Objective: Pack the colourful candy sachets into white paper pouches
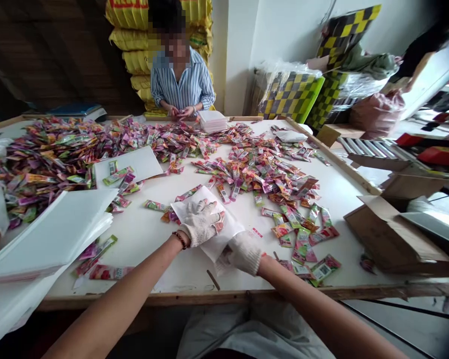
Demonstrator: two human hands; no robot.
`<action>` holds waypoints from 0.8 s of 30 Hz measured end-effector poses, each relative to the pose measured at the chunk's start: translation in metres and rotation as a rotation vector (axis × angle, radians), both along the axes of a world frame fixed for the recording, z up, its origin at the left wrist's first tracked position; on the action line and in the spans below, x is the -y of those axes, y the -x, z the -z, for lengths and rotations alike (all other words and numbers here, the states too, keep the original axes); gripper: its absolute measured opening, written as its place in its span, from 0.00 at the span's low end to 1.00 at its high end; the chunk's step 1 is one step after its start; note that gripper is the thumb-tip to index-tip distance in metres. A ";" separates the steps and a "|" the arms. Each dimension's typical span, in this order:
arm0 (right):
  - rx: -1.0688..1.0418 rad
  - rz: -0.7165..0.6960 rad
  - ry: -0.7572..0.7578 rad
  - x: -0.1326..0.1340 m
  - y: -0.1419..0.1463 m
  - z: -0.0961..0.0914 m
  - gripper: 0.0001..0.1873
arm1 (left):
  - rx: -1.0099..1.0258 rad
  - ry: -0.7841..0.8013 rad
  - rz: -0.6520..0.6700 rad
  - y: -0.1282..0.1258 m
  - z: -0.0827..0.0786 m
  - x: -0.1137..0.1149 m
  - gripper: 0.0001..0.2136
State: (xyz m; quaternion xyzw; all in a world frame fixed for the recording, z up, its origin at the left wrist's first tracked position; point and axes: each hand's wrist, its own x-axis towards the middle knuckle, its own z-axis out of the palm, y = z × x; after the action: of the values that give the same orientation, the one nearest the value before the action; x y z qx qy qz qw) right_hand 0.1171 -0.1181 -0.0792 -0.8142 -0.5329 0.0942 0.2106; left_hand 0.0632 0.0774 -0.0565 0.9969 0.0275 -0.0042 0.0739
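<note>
A white bag (216, 245) lies aslant on the table in front of me. My left hand (204, 222), in a white knit glove with bare fingertips, rests on top of it with its fingers spread. At the bag's near right end is my right hand (245, 252), gloved too, closed on the bag's edge; its fingertips are partly hidden. Colourful snack sachets (155, 205) lie just left of the bag, and more sachets (303, 244) are spread to the right of my right hand.
A stack of white bags (48, 234) covers the table's left front. Heaped sachets (60, 149) fill the far left. Across the table, a person in a striped shirt (183, 87) handles something small beside stacked white packs (212, 121). A cardboard box (377, 239) stands at the right edge.
</note>
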 end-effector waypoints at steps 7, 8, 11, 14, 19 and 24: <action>0.209 -0.256 0.089 0.043 -0.008 -0.001 0.15 | 0.119 -0.100 0.001 0.010 0.022 0.035 0.25; 0.230 -0.249 0.119 0.039 -0.008 -0.004 0.14 | 0.137 -0.111 0.004 0.008 0.025 0.038 0.24; 0.251 -0.233 0.230 0.019 -0.006 -0.016 0.10 | 0.177 -0.135 0.101 0.003 0.031 0.040 0.22; 0.223 -0.247 0.275 0.002 -0.005 -0.023 0.09 | 0.198 -0.133 0.255 -0.003 0.031 0.029 0.21; 0.310 -0.224 0.197 -0.006 -0.005 -0.011 0.10 | 0.182 -0.076 0.457 -0.018 0.029 0.010 0.23; 0.259 -0.209 0.096 0.010 0.027 -0.029 0.11 | 0.189 -0.044 0.544 -0.029 0.030 0.000 0.23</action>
State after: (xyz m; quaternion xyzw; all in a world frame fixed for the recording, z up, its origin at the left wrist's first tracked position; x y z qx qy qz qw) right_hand 0.0899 -0.1282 -0.0502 -0.7686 -0.6323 0.0354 0.0903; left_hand 0.0919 0.0771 -0.0869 0.9650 -0.2477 0.0695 0.0504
